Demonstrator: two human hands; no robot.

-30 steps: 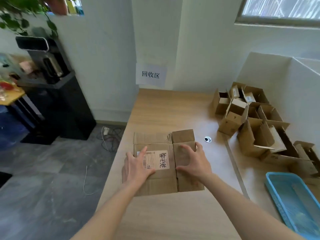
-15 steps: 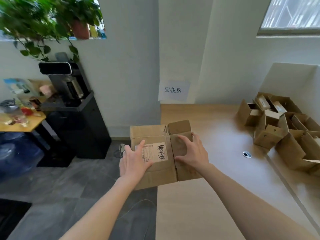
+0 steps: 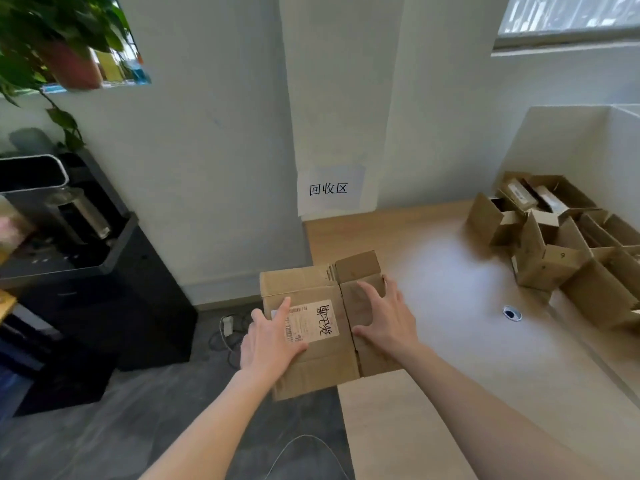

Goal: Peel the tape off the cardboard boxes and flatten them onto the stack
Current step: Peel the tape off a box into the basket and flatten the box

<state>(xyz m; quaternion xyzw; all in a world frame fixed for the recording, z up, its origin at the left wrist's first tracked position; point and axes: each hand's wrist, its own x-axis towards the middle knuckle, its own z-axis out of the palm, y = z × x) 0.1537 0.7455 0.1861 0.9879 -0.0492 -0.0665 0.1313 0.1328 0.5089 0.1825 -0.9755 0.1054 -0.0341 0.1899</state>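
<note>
White walls (image 3: 214,140), paper sign (image 3: 328,189) with black characters, grey tiled floor (image 3: 114,424), wooden table (image 3: 485,393), black cabinet (image 3: 114,306), potted plant (image 3: 52,39), bright window (image 3: 568,12)

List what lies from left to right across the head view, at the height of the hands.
Black cabinet → left hand → flattened box under both hands → right hand → round desk grommet → pile of open cardboard boxes.
</note>
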